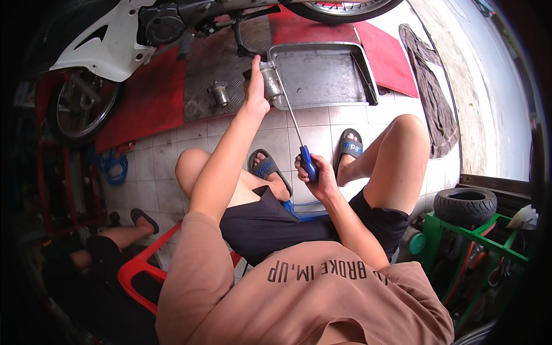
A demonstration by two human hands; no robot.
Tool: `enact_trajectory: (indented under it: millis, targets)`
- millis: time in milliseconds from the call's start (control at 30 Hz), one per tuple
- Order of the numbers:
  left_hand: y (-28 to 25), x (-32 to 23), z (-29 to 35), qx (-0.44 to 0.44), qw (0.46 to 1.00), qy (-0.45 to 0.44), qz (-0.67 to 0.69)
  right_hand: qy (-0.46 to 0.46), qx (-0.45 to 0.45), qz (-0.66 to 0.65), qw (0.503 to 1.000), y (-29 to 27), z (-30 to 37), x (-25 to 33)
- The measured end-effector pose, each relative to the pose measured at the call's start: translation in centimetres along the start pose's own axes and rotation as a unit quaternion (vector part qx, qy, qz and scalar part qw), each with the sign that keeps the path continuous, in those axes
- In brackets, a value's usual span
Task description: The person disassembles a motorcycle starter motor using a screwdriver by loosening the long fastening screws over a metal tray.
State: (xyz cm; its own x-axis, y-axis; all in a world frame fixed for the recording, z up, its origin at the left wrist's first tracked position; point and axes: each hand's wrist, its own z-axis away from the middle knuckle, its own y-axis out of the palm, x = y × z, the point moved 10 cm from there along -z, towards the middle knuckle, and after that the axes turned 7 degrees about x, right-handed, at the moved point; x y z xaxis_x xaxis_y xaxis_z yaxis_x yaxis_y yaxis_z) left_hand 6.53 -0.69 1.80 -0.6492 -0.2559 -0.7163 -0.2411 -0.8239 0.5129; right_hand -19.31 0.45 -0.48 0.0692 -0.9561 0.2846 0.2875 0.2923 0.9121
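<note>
My left hand (256, 92) is stretched forward, closed around a grey cylindrical metal part (270, 83) that looks like a small starter motor. It is held at the left rim of a shallow metal tray (322, 104). In my right hand (321, 172), between my knees, is the blue handle of a long screwdriver (295, 123). Its thin shaft slants up and left, with the tip beside the metal part; whether it touches a screw is too small to tell. A second, similar metal part (220, 94) rests on the diamond plate (201, 75) to the left.
Ahead stands a motorcycle (167, 26) over red boards (152, 95). A dark cloth (428, 92) lies at the right. A tyre (464, 207) sits on a green rack (483, 236). Lower left, another person's leg (123, 236) shows beside a red chair (146, 259). Blue hose (112, 169) lies at left.
</note>
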Motion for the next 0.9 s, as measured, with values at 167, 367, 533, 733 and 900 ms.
enact_trajectory:
  millis: [167,367,533,733,900]
  targets:
    - [0.5,-0.1,0.7,-0.007,1.0,-0.001,0.012,-0.032,-0.086,0.07,0.993,-1.0,0.4,0.5]
    - [0.6,-0.4,0.6,-0.001,1.0,0.0,0.016,-0.087,-0.096,0.151,0.98,-0.6,0.6,1.5]
    - [0.3,-0.8,0.3,0.008,1.0,0.005,0.019,-0.059,-0.046,0.054,0.996,0.2,0.2,1.2]
    - [-0.1,-0.9,0.6,-0.013,1.0,0.005,0.01,-0.048,-0.1,0.107,0.988,-0.2,0.6,0.8]
    - [0.5,-0.8,1.2,-0.012,1.0,0.014,-0.016,-0.11,-0.087,0.119,0.983,0.4,0.6,2.1]
